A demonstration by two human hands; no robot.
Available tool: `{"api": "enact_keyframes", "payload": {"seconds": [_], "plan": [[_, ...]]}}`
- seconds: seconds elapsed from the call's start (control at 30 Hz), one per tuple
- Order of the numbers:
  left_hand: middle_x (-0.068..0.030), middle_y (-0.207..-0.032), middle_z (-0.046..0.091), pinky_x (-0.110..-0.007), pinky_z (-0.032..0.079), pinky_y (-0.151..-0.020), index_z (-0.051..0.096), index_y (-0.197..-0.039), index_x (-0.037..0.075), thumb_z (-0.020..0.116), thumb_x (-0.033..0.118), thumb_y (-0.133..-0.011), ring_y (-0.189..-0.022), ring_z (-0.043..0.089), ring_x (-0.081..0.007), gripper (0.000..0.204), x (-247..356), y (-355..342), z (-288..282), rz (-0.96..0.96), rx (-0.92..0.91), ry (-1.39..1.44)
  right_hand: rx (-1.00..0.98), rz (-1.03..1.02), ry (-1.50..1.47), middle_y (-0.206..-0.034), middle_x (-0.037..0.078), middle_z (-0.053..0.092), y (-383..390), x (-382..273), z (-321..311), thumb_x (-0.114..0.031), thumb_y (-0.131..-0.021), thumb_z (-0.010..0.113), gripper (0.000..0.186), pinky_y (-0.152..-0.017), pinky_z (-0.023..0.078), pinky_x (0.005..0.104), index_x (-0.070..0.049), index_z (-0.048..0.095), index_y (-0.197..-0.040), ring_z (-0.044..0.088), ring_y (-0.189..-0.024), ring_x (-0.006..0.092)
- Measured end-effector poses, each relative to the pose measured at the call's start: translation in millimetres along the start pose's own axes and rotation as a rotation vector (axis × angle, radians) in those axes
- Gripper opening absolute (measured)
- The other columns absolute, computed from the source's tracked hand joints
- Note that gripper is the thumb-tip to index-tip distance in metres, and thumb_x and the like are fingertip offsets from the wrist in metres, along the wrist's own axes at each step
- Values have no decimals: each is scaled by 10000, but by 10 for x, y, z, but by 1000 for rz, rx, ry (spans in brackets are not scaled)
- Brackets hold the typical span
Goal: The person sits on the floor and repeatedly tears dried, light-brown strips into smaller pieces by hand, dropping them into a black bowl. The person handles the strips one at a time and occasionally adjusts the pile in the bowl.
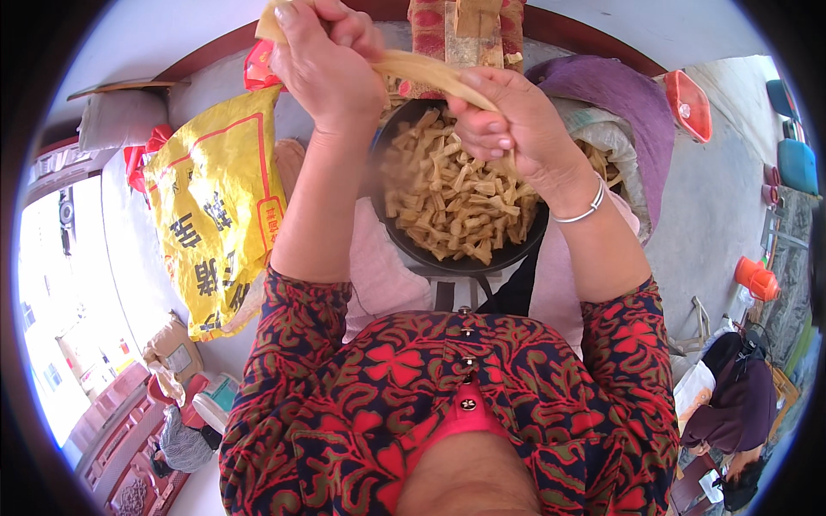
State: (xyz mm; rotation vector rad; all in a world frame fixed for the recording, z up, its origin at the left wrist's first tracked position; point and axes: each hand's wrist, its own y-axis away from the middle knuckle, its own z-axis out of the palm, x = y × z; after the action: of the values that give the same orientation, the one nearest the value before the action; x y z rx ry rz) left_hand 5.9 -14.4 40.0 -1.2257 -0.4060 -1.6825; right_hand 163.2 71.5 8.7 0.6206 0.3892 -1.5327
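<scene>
Both my hands are raised over the far side of a dark round pan (pixel 469 265). A long, pale tan, fibrous strip (pixel 417 67) runs between them. My left hand (pixel 327 69) is closed around its left part, and a flat, wider end pokes out past the thumb. With thumb and curled fingers, my right hand (pixel 516 120) grips the other part, just above the pan. Many short, tan cut pieces (pixel 465 193) of similar look fill the pan. The strip's lower tail is partly hidden behind my right hand.
Beyond the pan, a wooden block (pixel 478 17) stands on a board (pixel 469 50) over red patterned fabric. A yellow sack (pixel 224 206) lies left; a purple sack (pixel 632 103) lies right. Farther right are a red basket (pixel 688 107), an orange bucket (pixel 757 277) and another person (pixel 731 391).
</scene>
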Motion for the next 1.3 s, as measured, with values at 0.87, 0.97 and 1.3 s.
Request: {"api": "enact_keyframes", "payload": {"seconds": [0.87, 0.97, 1.3], "plan": [[-138, -683, 577, -347, 490, -586, 589, -779, 21, 517, -59, -684, -612, 585, -306, 143, -250, 406, 24, 526, -670, -555, 149, 149, 11, -453, -55, 356, 142, -125, -109, -203, -868, 581, 217, -356, 234, 210, -19, 608, -756, 300, -357, 45], [-155, -649, 568, -348, 478, -550, 587, -773, 16, 500, -34, -719, -548, 556, -291, 114, -225, 427, -12, 402, -601, -674, 217, 30, 339, -499, -52, 416, 140, -140, -105, -188, -851, 598, 171, -387, 247, 200, -20, 613, -820, 333, -403, 30], [20, -678, 556, -203, 380, -534, 557, -742, 29, 531, 11, -795, -606, 475, -37, 62, -194, 351, 3, -451, -432, -573, 168, -93, 570, -591, -74, 490, 114, -169, -124, -113, -784, 662, 154, -428, 275, 160, -29, 612, -903, 360, -462, -9]]}}
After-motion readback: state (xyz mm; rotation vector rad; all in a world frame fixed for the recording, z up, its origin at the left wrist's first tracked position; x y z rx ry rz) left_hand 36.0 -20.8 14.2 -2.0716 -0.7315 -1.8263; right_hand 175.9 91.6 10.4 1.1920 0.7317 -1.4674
